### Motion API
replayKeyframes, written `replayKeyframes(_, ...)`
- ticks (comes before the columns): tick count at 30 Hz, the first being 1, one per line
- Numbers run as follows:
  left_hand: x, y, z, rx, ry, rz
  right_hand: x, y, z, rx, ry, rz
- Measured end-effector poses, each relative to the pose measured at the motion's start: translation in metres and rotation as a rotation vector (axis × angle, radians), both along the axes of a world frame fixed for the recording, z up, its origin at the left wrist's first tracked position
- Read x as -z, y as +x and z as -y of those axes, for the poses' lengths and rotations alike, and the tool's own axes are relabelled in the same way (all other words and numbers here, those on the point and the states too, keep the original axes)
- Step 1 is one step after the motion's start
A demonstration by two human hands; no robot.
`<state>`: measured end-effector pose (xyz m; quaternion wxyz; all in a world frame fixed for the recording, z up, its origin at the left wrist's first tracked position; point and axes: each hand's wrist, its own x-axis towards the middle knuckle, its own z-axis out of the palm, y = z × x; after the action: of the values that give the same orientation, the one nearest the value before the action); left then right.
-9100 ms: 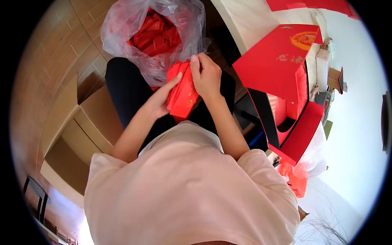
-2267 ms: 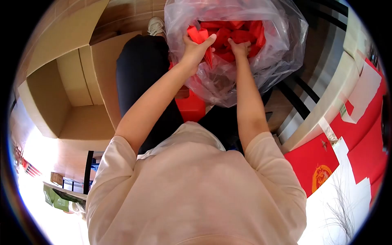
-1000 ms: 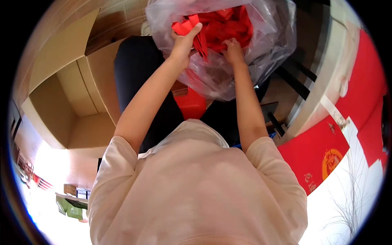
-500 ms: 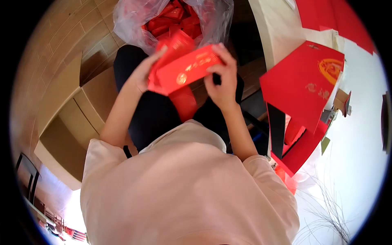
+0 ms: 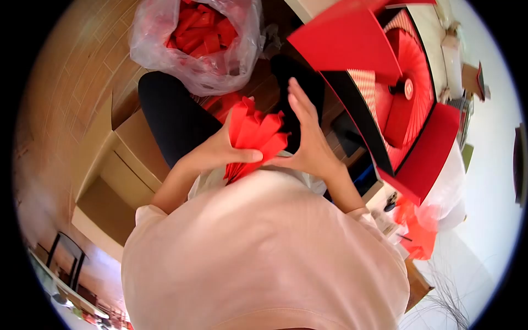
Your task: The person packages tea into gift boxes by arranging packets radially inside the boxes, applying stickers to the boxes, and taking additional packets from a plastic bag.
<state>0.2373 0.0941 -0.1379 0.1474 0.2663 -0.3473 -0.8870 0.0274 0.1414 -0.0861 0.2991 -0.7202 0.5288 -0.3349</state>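
In front of my torso, my left hand [image 5: 220, 148] is closed around a bundle of red pleated paper [image 5: 256, 132], with its thumb pressed across the near side. The bundle's zigzag folds fan out at the upper end. To the right, my right hand [image 5: 312, 144] is open, its fingers stretched upward and apart from the bundle. Its thumb reaches toward the bundle's lower right edge. Beyond my hands, a clear plastic bag [image 5: 144, 41] holds many red folded packets [image 5: 206, 33].
To the right, a large red box [image 5: 352, 44] with raised flaps shows pleated red paper [image 5: 415, 82] inside. An opened cardboard box [image 5: 99, 187] stands at my left. Dark-clothed legs [image 5: 170, 115] lie under my hands. A red plastic bag [image 5: 421, 234] sits at lower right.
The flat red packet with gold lettering is no longer seen in my hands; a red pleated bundle is in my left. Both hands came nearer my body, and my right hand opened.
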Motion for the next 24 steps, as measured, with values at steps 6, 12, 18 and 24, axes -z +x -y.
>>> replayKeyframes(6,-0.014,0.006,-0.041,0.300,-0.103,0.110,-0.011,-0.003,-0.054,-0.190,0.451,0.039)
replayKeyframes(12,-0.064,-0.025,-0.031,0.500,-0.374,0.238,-0.045,-0.013,-0.064,-0.107,0.200,-0.308)
replayKeyframes(18,-0.136,-0.086,0.015,0.778,-1.012,0.220,-0.100,-0.040,-0.076,0.190,0.050,-0.302)
replayKeyframes(24,-0.188,-0.156,0.059,0.719,-0.713,-0.057,-0.155,-0.066,-0.094,0.768,-0.133,-0.360)
